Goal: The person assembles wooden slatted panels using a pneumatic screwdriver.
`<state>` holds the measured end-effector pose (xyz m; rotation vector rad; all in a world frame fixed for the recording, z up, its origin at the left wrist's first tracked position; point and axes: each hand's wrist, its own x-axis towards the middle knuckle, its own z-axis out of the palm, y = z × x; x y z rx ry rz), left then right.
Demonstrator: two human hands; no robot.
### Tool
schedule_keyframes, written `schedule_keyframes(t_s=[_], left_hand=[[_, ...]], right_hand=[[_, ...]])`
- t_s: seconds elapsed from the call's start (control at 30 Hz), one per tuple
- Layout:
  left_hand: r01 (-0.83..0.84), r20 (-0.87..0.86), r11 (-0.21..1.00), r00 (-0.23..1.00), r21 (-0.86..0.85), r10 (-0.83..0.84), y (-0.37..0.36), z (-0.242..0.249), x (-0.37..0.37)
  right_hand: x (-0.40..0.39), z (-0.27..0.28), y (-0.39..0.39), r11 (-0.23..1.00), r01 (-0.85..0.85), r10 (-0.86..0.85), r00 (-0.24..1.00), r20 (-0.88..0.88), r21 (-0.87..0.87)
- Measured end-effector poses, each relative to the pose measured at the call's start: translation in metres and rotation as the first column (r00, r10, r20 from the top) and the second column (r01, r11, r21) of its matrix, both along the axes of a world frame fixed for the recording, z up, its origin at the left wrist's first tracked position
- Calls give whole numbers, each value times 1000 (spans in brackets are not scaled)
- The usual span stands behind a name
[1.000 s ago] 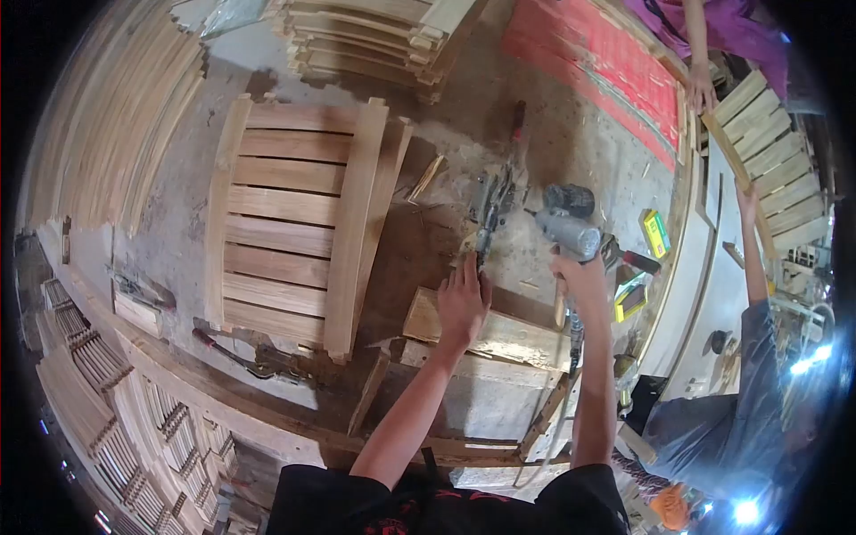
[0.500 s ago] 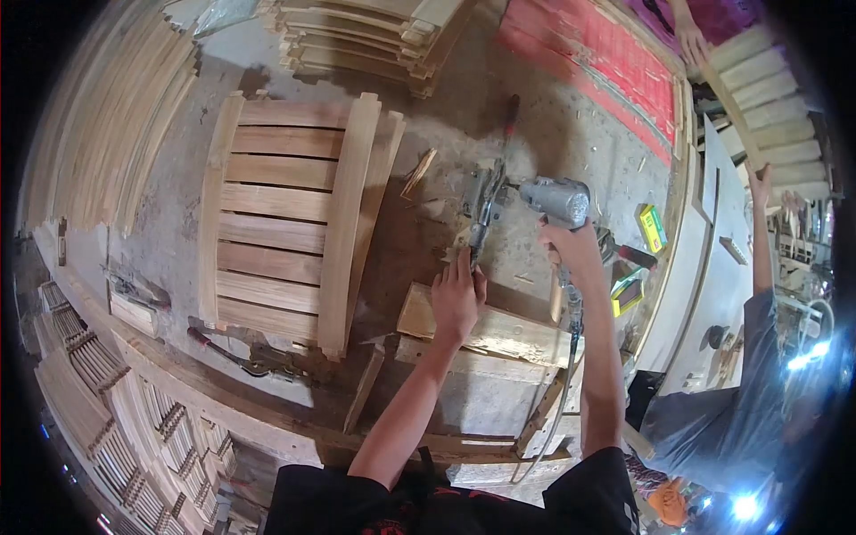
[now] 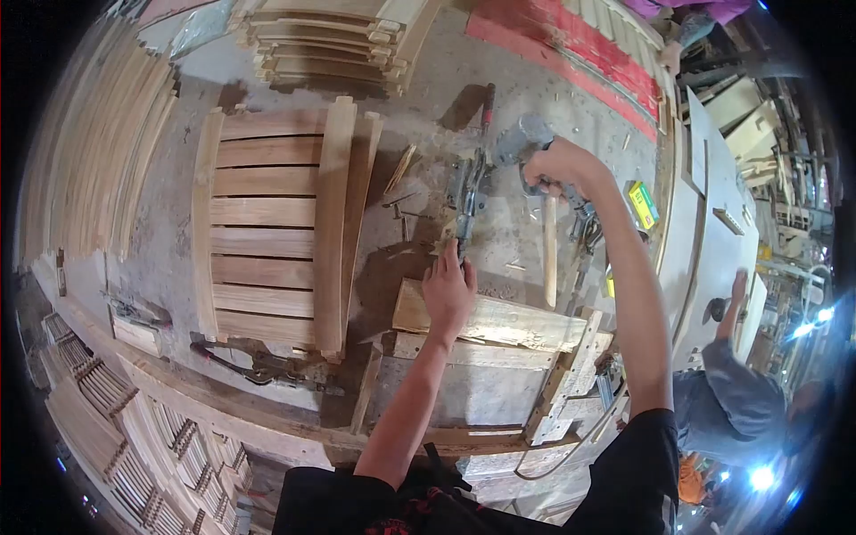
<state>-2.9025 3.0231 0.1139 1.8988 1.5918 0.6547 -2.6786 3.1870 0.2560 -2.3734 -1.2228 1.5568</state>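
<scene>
My left hand (image 3: 448,290) is closed around the near end of a long metal clamp-like tool (image 3: 468,201) lying on the work table; a red-and-black handle (image 3: 488,107) shows at its far end. To the right, my right hand (image 3: 562,168) grips a grey power drill (image 3: 524,138), held above the table beside the tool and slightly blurred. The drill's bit is hidden from view. Below that hand lies a wooden handle (image 3: 550,254), its upper end near my fingers. A slatted wooden panel (image 3: 267,209) rests to the left of the tool.
Wooden stacks (image 3: 330,45) stand at the back, long strips (image 3: 98,152) at the left. A second red-handled tool (image 3: 254,361) lies front left. A yellow-green box (image 3: 642,203) sits at right. A wooden block (image 3: 490,316) lies before me. Another person's sleeve (image 3: 731,392) is at right.
My right hand has lifted and turned the drill away from the tool, upward in view. My left hand stays on the tool. The other person's arm has lowered, and the view has shifted.
</scene>
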Motion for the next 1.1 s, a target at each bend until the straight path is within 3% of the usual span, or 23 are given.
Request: schedule_keyframes(t_s=[0.2, 0.3, 1.1], left_hand=[[-3, -13, 1000, 1000, 18, 3, -1, 0, 1], [-9, -6, 1000, 1000, 17, 9, 0, -2, 0], [-9, -61, 1000, 998, 9, 9, -1, -2, 1]], right_hand=[[-2, 34, -18, 986, 166, -161, 977, -138, 27], [-6, 45, -26, 983, 172, -163, 980, -117, 69], [-6, -7, -65, 928, 353, -333, 930, -157, 122]])
